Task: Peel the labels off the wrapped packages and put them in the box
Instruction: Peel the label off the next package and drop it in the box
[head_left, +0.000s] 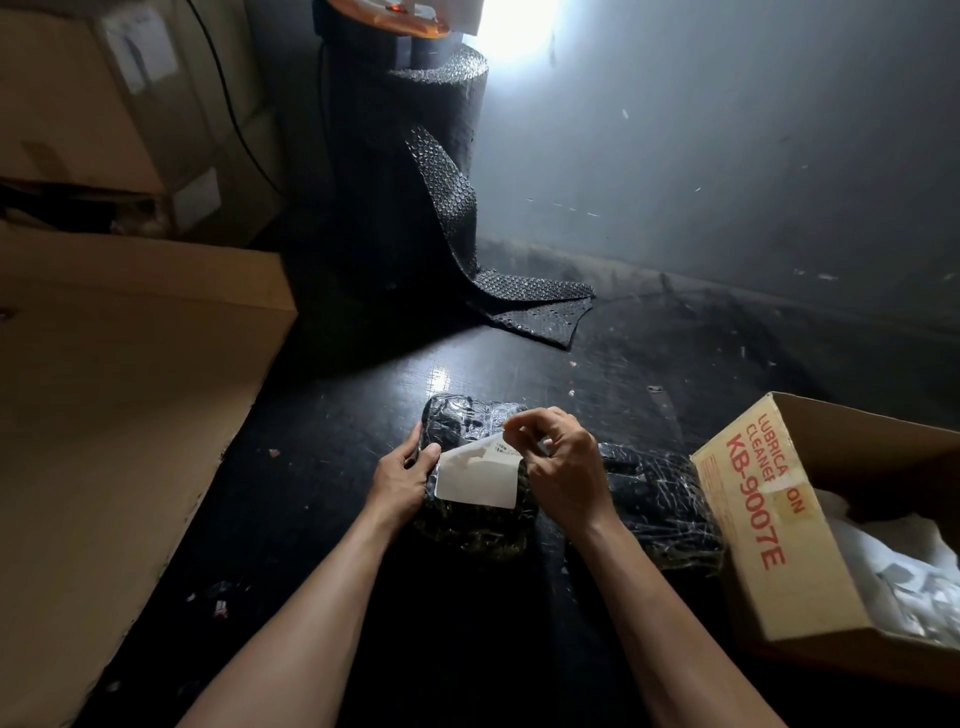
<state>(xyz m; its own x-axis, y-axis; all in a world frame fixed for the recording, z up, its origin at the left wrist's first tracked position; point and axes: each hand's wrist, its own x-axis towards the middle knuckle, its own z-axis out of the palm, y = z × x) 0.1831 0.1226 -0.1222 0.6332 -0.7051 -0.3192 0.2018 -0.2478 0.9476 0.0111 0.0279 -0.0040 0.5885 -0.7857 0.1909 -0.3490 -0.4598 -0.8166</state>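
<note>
Landmark: the wrapped package (470, 535), a black bundle under clear film, lying on the dark work surface (337, 597) at centre.

Far left of the package: a large flat cardboard panel (130, 374). Stacked cartons (104, 104) stand behind it.

Behind the package, slightly left: an upright roll of black bubble wrap (431, 171). Its loose end trails onto the surface.

Left edge of the package: the left hand (402, 480) grips the bundle. The fingers curl round its side and the thumb lies on top, next to the label's left edge.

Top face of the package: the white label (475, 483). Its lower part lies flat on the film. Its upper right corner is lifted and turned back.

Right edge of the label: the right hand (563, 467) pinches the raised corner between thumb and fingertips.

Just right of the package: a second wrapped package (660, 499), touching the box.

Far right of the package: the open cardboard box (769, 530), printed in red "KB-9007E". White scraps (893, 566) lie inside.
</note>
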